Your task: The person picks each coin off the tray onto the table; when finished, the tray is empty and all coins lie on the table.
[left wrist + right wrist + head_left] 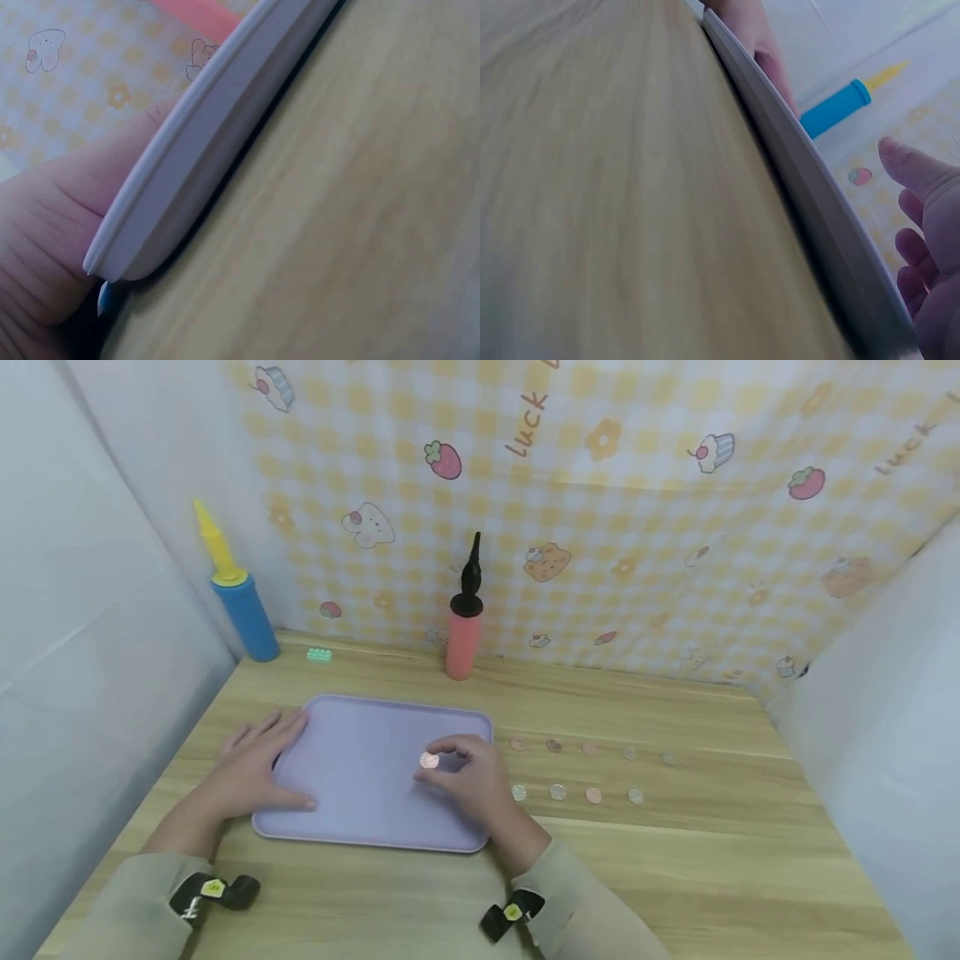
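My right hand (474, 777) pinches a shiny, copper-toned coin (429, 761) between thumb and fingertips above the lilac tray (360, 768). In the right wrist view the same hand (937, 225) shows beside the tray's edge (810, 176), its thumb raised and the other fingers curled; the coin is hidden there. At the tray's left end rests my left hand (258, 764), fingers spread, thumb lying over the rim. The left wrist view shows that hand (60, 225) against the tray's side wall (187, 150).
Right of the tray, several coins lie in two rows, among them a silvery coin (557, 792) and a copper coin (593, 795). Behind stand a blue-and-yellow hand pump (246, 614) and a pink-and-black pump (462, 643). A green toy brick (318, 655) lies near the back edge.
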Tool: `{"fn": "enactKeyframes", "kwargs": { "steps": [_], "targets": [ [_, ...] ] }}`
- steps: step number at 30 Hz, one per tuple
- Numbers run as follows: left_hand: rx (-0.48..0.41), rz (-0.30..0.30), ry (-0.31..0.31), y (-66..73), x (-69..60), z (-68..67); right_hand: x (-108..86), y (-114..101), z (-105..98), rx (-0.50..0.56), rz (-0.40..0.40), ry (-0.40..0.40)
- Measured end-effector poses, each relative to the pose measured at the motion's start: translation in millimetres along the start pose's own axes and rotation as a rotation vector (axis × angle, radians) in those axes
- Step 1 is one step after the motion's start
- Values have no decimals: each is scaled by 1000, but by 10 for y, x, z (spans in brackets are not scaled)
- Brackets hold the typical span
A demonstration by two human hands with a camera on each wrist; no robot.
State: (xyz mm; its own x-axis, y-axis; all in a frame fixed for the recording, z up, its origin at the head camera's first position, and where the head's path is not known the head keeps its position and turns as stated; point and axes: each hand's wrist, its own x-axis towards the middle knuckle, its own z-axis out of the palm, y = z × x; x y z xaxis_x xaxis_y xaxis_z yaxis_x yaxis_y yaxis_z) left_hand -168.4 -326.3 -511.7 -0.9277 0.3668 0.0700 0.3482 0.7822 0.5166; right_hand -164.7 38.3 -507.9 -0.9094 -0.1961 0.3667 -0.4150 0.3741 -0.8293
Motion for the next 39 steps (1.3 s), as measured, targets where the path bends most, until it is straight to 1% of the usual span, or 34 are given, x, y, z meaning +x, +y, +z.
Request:
{"fn": "enactKeyframes", "kwargs": {
  "steps": [5,8,11,14,17,20,23,29,32,37,39],
  "targets": [
    [-7,-1,0,10,-11,-20,-19,103,-261,26,-18,73],
    [-1,-3,-8,27,-8,-19,-47,149,-398,22,5,104],
    [7,-4,-12,29,-4,-17,-84,201,-497,9,49,114],
    [14,-5,-12,19,1,-13,-126,246,-574,26,77,106],
    [18,-1,-9,5,10,-1,-167,286,-642,57,70,97],
    [20,1,-8,-3,17,1,-207,326,-713,37,51,102],
    [18,3,-7,-4,21,-4,-247,361,-803,18,50,113],
    [13,2,-6,10,6,-1,-357,440,-1063,0,101,112],
    [15,7,-3,5,4,8,-426,493,-1196,-21,122,137],
    [21,16,8,-7,2,18,-545,595,-1388,-80,76,185],
    [25,14,7,-12,2,24,-592,621,-1454,-113,70,202]
  ]
}}
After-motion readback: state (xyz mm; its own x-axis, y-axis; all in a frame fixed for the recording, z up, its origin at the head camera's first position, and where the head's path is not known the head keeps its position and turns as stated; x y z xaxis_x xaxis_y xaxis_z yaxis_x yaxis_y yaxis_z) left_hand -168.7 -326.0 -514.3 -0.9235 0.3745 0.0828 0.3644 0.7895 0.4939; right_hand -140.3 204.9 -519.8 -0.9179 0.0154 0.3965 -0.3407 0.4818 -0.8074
